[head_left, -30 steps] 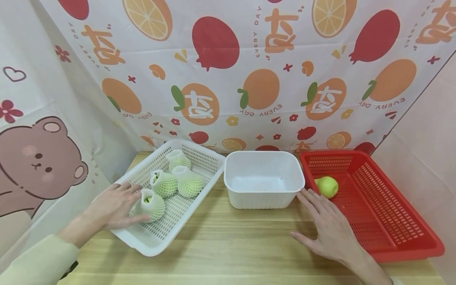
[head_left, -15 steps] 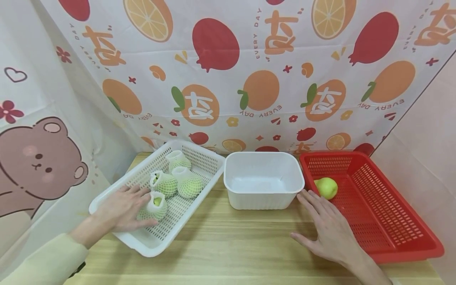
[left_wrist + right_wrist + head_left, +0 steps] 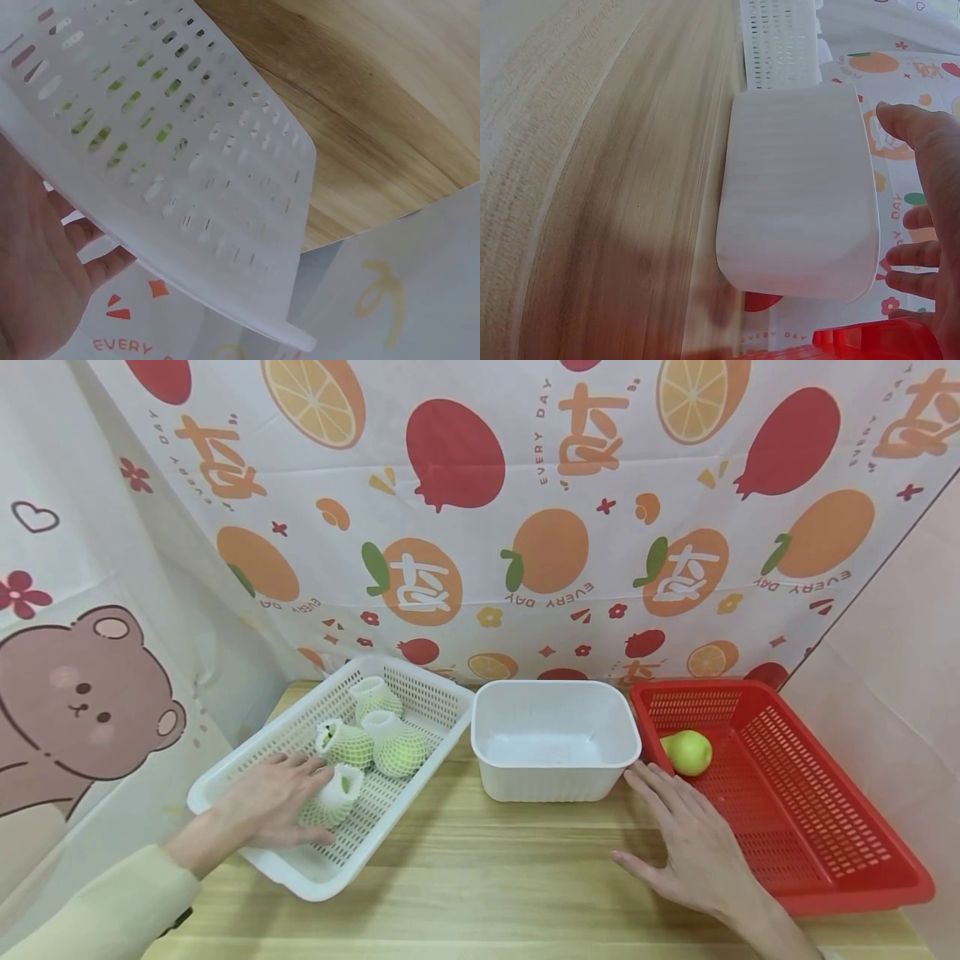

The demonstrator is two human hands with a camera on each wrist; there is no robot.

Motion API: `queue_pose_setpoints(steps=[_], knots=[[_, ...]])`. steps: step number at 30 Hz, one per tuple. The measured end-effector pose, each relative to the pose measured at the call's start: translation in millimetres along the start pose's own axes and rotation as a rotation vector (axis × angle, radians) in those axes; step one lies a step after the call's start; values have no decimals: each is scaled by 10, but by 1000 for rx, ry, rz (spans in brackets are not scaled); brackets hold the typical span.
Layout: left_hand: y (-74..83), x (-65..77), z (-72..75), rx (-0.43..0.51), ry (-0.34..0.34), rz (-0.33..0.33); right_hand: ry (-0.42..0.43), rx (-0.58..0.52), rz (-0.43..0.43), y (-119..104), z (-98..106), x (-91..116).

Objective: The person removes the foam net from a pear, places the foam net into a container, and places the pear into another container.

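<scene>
My left hand (image 3: 273, 802) reaches over the near left side of the white perforated basket (image 3: 311, 887). Its extended fingers and thumb lie about a green fruit in a white foam net (image 3: 330, 802), which tilts to the right beside them. How firmly they touch it is hard to tell. Several more net-covered green fruits (image 3: 400, 747) lie farther back in this basket. My right hand (image 3: 693, 843) is spread, fingers straight, its tips by the front right corner of a white plastic bin (image 3: 551, 783) and the left rim of a red basket (image 3: 892, 897). A bare yellow-green fruit (image 3: 690, 753) lies in the red basket.
The three containers stand side by side on a wooden table (image 3: 495, 893). A fruit-print cloth (image 3: 480, 560) hangs right behind them. Another cloth, with a bear print (image 3: 90, 702), hangs at the left, and a pale wall (image 3: 900, 693) stands at the right.
My left hand has moved to the right, farther into the white basket. The nearest netted fruit has shifted and tipped right with it. My right hand has stayed in place.
</scene>
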State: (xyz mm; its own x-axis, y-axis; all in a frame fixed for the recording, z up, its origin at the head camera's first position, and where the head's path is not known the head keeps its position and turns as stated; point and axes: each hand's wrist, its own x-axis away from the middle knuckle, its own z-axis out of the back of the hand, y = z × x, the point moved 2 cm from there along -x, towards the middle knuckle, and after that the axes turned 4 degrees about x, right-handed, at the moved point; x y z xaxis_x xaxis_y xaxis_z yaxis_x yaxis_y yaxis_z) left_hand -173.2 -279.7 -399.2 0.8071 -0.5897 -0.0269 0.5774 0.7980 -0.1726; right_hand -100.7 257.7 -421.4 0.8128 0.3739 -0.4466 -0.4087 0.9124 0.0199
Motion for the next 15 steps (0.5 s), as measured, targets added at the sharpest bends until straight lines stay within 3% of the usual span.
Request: queue_pose_setpoints(steps=[15], knots=[[60, -80, -52, -37, -12, -47, 8, -21, 9, 9, -13, 11]])
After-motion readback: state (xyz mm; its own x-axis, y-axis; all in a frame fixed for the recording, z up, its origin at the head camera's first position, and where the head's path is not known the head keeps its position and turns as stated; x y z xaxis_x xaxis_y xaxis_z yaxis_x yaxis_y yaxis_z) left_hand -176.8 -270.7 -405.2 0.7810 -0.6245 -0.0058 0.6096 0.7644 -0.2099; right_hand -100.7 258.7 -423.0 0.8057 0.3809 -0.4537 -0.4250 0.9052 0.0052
